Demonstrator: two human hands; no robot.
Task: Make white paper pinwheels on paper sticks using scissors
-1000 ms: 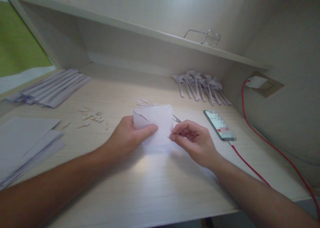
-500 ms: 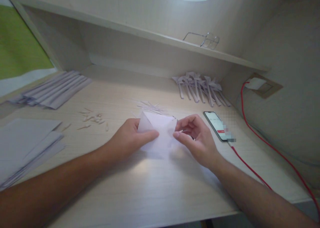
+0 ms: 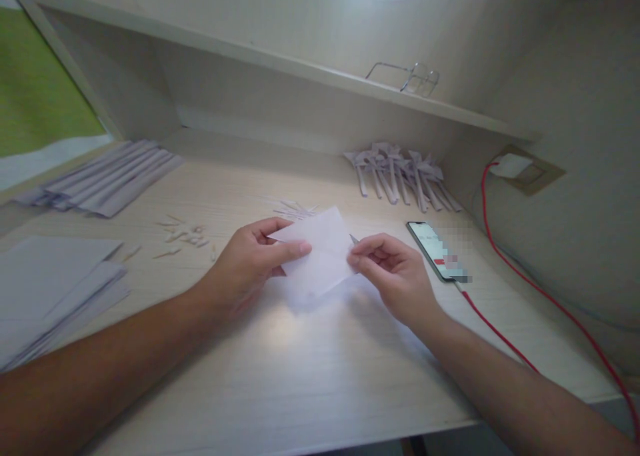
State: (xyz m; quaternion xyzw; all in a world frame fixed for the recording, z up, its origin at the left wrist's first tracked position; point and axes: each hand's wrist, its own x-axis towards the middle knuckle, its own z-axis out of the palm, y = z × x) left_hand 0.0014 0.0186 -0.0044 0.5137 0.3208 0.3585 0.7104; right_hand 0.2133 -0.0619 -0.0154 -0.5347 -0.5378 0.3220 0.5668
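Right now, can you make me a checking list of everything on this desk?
Surface: pale wooden desk, shelf above.
Job's things: white paper sheet, pinched by left hand and right hand.
Clutter: folded paper strips, flat paper stack, small scraps, finished folded pieces, phone, glasses on shelf.
Fingers: both hands closed on the sheet.
Cables: red cable, phone to wall socket.
Surroundings: green wall at left.

pale wood desk [image 3: 310, 376], shelf [image 3: 280, 59], beige wall [image 3: 575, 96]
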